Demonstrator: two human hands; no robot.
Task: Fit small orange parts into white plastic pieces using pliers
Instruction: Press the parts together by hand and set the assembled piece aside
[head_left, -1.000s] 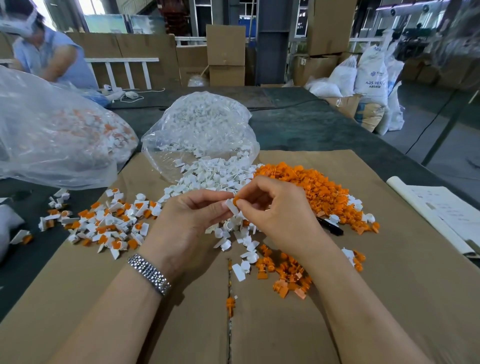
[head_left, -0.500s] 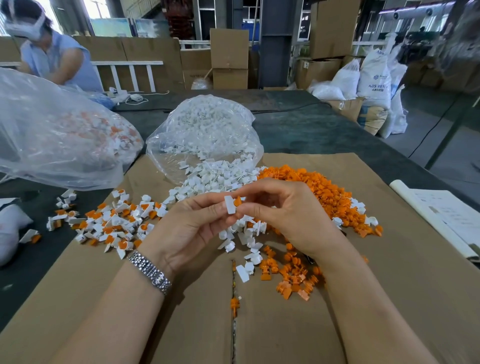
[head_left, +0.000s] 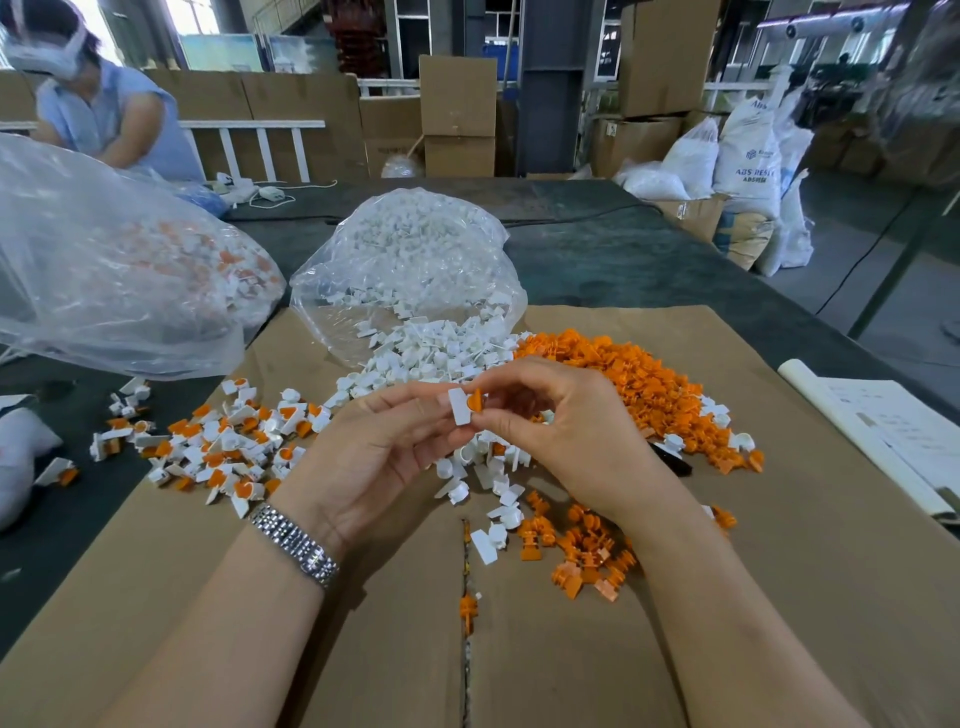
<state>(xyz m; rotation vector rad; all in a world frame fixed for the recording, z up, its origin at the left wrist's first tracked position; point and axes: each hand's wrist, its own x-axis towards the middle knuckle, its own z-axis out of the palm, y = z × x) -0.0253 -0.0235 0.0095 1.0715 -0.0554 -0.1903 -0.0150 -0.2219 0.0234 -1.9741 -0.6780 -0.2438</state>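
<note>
At frame centre, left hand (head_left: 374, 447) pinched a white piece (head_left: 460, 407) by its flat tab, thumb and fingertips curled on it. Right hand (head_left: 561, 431) pinched an orange part (head_left: 475, 400), touching the piece's right edge. Both prob. light, stiff, smooth plastic; best gripped on flat faces w/ fingertips. Below the hands lay loose pieces; orange pile (head_left: 634, 384) sat right of centre, assembled ones (head_left: 223, 447) centre-left.
</note>
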